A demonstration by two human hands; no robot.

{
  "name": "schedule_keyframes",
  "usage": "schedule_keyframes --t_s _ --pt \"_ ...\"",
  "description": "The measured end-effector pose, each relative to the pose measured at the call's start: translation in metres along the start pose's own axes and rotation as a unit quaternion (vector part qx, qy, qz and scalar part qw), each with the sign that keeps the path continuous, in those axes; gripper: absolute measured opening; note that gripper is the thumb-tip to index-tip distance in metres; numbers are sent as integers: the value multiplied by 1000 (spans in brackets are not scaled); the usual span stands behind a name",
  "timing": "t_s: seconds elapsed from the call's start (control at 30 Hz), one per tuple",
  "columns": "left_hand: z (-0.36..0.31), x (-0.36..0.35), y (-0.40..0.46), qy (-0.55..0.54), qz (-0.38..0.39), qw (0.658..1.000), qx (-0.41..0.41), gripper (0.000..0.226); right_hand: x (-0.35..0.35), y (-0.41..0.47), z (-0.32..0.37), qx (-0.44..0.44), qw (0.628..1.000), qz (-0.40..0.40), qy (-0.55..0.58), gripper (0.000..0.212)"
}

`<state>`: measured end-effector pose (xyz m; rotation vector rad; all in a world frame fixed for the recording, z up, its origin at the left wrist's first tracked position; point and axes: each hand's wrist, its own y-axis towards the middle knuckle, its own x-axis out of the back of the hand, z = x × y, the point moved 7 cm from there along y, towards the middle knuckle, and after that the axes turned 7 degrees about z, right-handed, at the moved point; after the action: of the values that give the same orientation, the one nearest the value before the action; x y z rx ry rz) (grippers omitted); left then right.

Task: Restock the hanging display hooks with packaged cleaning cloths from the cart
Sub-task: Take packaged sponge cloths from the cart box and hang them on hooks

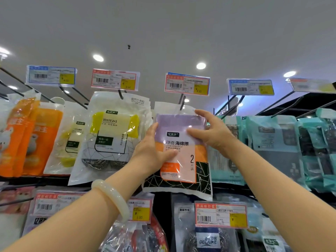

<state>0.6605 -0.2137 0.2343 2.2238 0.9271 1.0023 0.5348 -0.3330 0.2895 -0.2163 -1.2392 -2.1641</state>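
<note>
A clear packet with a purple and orange sponge cloth (pixel 183 155) hangs at the front of a black display hook (pixel 182 103), its top hole at the hook's tip. My left hand (pixel 152 150) grips the packet's left edge, thumb across its front. My right hand (pixel 211 131) holds the upper right part, with the fingers reaching the top right corner. More packets of the same kind hang behind it on the hook. The cart is out of view.
A yellow sponge and steel-wool packet (pixel 112 135) hangs on the hook to the left, orange packets (pixel 27 139) further left. Teal packets (pixel 276 148) fill the hooks on the right. Price tags (pixel 187 84) stick out above each hook. A lower row holds steel-wool packets (pixel 207 239).
</note>
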Motion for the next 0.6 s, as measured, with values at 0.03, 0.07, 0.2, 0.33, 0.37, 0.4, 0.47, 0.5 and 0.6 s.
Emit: schedule_keyframes --t_s 0.03,0.07,0.2,0.33,0.37,0.4,0.47,0.5,0.6 --pt "1 0 1 17 1 1000 -4 96 -5 -1 -2 3 999 10 -41 76" --pt "1 0 2 36 0 999 -8 96 -8 -1 -4 -3 997 22 -79 82" --pt "11 -5 8 99 16 995 16 105 -12 0 -15 -31 982 13 -186 91" --pt "22 -19 12 131 45 988 66 109 -23 -4 -17 -9 903 -52 -427 80" --pt "23 -21 12 144 46 986 70 108 -28 -5 -18 6 889 -50 -455 77" --pt "23 -23 12 155 47 984 75 109 -32 -6 -20 11 883 -41 -468 75" --pt "24 -26 14 167 59 980 87 109 -34 -7 -24 1 875 -15 -484 76" --pt "24 -29 13 169 70 979 94 109 -35 -8 -25 -11 871 2 -490 77" --pt "20 -40 10 182 128 968 114 112 -37 -16 -29 -61 880 62 -467 77"
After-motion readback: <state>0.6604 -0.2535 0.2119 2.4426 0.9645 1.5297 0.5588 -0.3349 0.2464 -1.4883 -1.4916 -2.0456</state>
